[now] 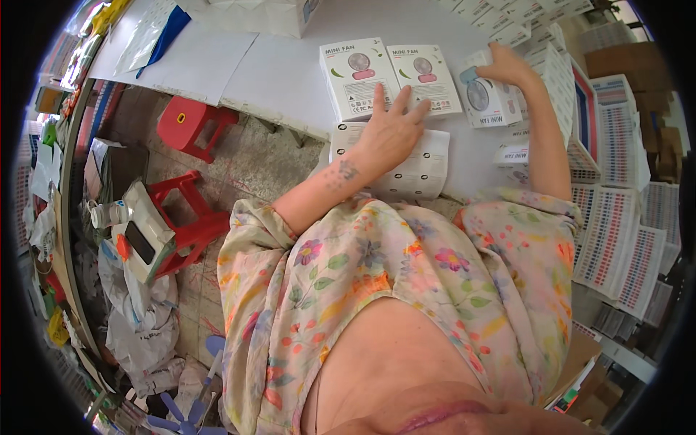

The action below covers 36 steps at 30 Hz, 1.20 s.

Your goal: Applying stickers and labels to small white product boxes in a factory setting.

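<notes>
Near the top middle of the frame, the left hand [391, 127] lies flat with its fingers spread apart, palm down. Its fingertips rest across the lower edges of two white boxes, each with a pink fan pictured on it: the left box [355, 76] and the middle box [424, 76], which sit side by side and touching on the white table [290, 72]. The heel of this hand presses on a stack of white printed sheets [428, 170] that hangs over the near edge of the table.

Further right, toward the upper right of the frame, the right hand [507, 65] reaches out and rests on top of a third box [486, 98], this one with a blue fan pictured; its fingers curl over the box's far edge (whether they truly clamp it cannot be told). Rows of more white boxes [558, 72] stand just beyond it.

At the left of the frame, below the table, two red stools [192, 127] stand on the tiled floor.
</notes>
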{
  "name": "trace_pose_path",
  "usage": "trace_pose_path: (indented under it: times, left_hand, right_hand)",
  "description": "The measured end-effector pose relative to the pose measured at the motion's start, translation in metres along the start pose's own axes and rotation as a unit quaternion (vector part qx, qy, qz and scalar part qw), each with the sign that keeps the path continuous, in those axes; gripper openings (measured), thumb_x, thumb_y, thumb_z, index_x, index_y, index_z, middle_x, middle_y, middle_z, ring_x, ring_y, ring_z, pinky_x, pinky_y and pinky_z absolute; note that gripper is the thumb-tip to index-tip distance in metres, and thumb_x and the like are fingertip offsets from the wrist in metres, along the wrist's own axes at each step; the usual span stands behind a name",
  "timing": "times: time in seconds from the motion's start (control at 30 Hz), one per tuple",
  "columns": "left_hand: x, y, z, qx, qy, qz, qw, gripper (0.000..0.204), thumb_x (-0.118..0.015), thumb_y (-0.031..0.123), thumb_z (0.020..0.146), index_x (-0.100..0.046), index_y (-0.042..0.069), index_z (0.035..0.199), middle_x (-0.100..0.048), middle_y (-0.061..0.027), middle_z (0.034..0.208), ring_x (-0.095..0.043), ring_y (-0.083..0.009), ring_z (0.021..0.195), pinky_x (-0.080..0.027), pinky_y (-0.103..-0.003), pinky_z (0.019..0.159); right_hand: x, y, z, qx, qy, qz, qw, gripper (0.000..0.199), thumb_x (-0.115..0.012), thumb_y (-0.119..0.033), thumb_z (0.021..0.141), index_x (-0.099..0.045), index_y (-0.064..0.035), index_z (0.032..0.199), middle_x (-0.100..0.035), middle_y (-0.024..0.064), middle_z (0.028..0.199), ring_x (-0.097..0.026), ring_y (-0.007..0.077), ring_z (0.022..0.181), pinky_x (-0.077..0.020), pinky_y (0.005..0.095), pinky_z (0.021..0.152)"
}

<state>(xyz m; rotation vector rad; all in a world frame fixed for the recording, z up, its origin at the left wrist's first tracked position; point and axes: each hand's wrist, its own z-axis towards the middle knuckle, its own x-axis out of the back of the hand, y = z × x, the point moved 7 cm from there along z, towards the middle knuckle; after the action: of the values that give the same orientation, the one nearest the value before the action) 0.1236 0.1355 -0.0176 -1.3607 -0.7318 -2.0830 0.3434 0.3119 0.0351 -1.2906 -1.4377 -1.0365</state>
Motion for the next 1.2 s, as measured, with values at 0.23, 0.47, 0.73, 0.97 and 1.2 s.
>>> trace_pose_path:
  times: [0.23, 0.47, 0.73, 0.97, 1.2]
  left_hand:
    - [0.019, -0.015, -0.035, 0.002, -0.002, -0.023, 1.000, 0.022, -0.057, 0.015, 0.087, -0.068, 0.008, 0.106, -0.049, -0.0066, 0.137, -0.037, -0.0362, 0.136, -0.026, -0.070, 0.109]
    - [0.031, -0.032, -0.067, 0.021, -0.008, -0.118, 0.993, 0.013, -0.060, 0.013, 0.088, -0.064, 0.007, 0.098, -0.052, -0.0059, 0.136, -0.035, -0.0320, 0.139, -0.021, -0.066, 0.113]
    - [0.050, -0.066, -0.099, 0.188, -0.007, -0.080, 0.979, 0.010, -0.065, 0.016, 0.089, -0.059, 0.009, 0.086, -0.046, 0.0025, 0.148, -0.025, -0.0346, 0.146, -0.006, -0.076, 0.108]
    - [0.047, -0.063, -0.097, 0.150, -0.002, -0.090, 0.985, 0.010, -0.065, 0.017, 0.090, -0.062, 0.008, 0.087, -0.044, 0.0027, 0.149, -0.022, -0.0354, 0.146, -0.021, -0.066, 0.112]
    - [0.047, -0.061, -0.105, 0.146, -0.004, -0.079, 0.986, 0.011, -0.067, 0.017, 0.088, -0.062, 0.008, 0.087, -0.044, 0.0032, 0.149, -0.024, -0.0354, 0.146, -0.025, -0.065, 0.109]
  right_hand:
    - [0.031, -0.051, -0.067, 0.057, 0.220, 0.109, 0.968, 0.074, -0.072, -0.021, 0.070, -0.048, -0.0006, 0.137, -0.052, 0.0205, 0.134, -0.051, 0.0351, 0.124, -0.0423, 0.0375, 0.104]
    - [-0.051, -0.032, -0.146, 0.100, 0.352, 0.346, 0.864, 0.049, -0.060, 0.010, 0.070, -0.055, -0.0059, 0.116, -0.050, 0.0162, 0.139, -0.046, 0.0290, 0.132, -0.0348, 0.0369, 0.111]
    - [-0.110, -0.002, -0.163, 0.081, 0.245, 0.478, 0.840, 0.033, -0.051, 0.011, 0.079, -0.056, -0.0046, 0.107, -0.046, 0.0174, 0.145, -0.038, 0.0275, 0.140, -0.0273, 0.0375, 0.116]
    - [-0.081, -0.032, -0.122, 0.030, 0.262, 0.371, 0.890, 0.049, -0.065, -0.020, 0.092, -0.054, -0.0080, 0.138, -0.041, 0.0208, 0.150, -0.039, 0.0296, 0.139, -0.0288, 0.0380, 0.115]
    - [-0.103, -0.018, -0.121, -0.005, 0.188, 0.461, 0.867, 0.055, -0.071, -0.025, 0.089, -0.055, -0.0095, 0.139, -0.043, 0.0209, 0.149, -0.040, 0.0288, 0.140, -0.0318, 0.0364, 0.112]
